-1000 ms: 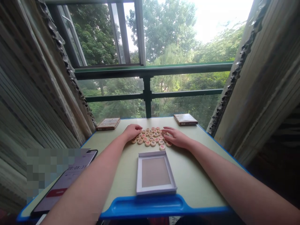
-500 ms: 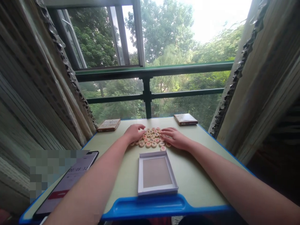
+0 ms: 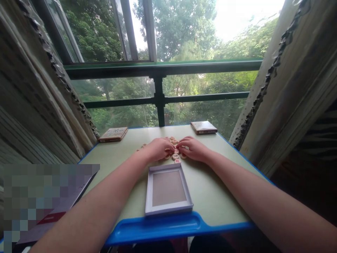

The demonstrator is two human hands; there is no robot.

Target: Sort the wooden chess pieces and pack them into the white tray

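Round wooden Chinese chess pieces [image 3: 176,156] with red and dark characters lie clustered on the table, partly covered by my hands. My left hand [image 3: 161,148] is over the left of the cluster, its fingers curled in and closed on pieces at the middle. From the other side my right hand [image 3: 193,147] reaches in, thumb and fingers drawn together on pieces there. The fingertips of both hands nearly meet; exactly which pieces they grip is hidden. A shallow white box tray [image 3: 149,189] lies just in front of the pieces, nearer to me.
Two flat boxes stand at the far corners, a left box [image 3: 113,134] and a right box [image 3: 204,127]. A phone [image 3: 56,216], partly blurred out, lies by my left forearm. The table [image 3: 223,207] has a blue edge with a molded trough [image 3: 160,225]. Curtains and a railing [image 3: 159,95] border it.
Both hands have moved inward, their fingers closing from a spread pose onto the pieces. The pieces bunch more tightly, with a few left behind at the left. The view has shifted slightly.
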